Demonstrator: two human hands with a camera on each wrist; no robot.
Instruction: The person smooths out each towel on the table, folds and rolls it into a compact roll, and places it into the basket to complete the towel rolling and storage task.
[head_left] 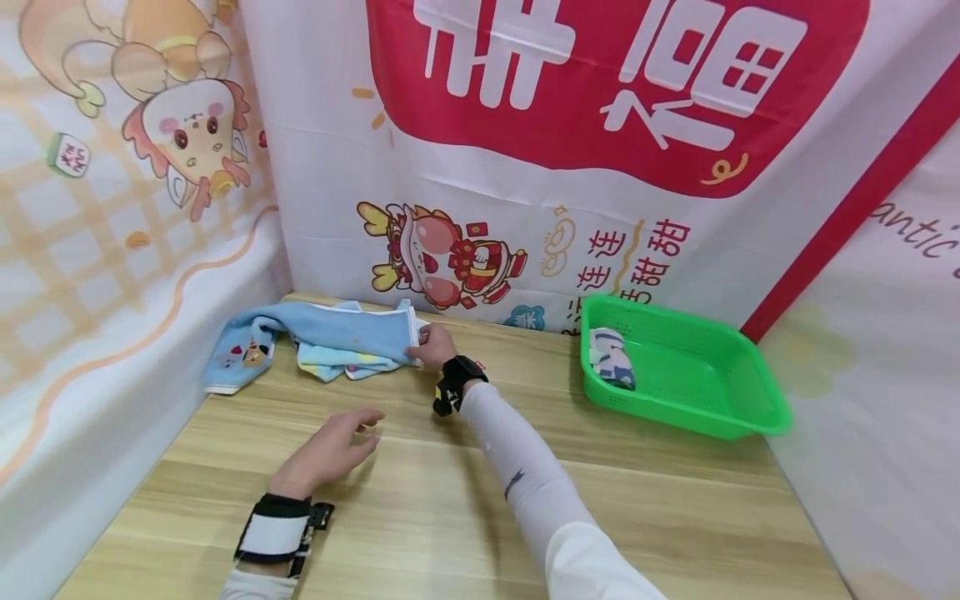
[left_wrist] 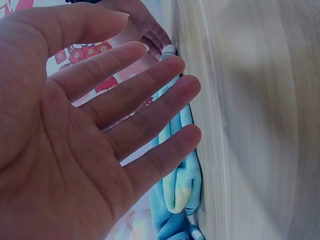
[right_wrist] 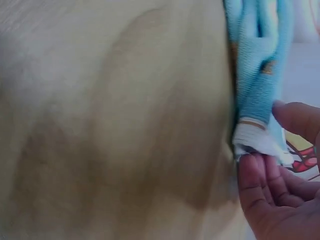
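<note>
A light blue towel with white edging and small printed figures lies loosely folded at the back left of the table. My right hand holds its right end. In the right wrist view, the thumb of the right hand is against the blue cloth and its fingers are at the white hem. Nearer the front, my left hand is held over the table with nothing in it. The left wrist view shows that palm with fingers spread, and part of the towel behind them.
A green plastic basket stands at the back right, with a rolled white and blue cloth inside at its left end. Printed cloth hangings border the wooden table at the back and both sides.
</note>
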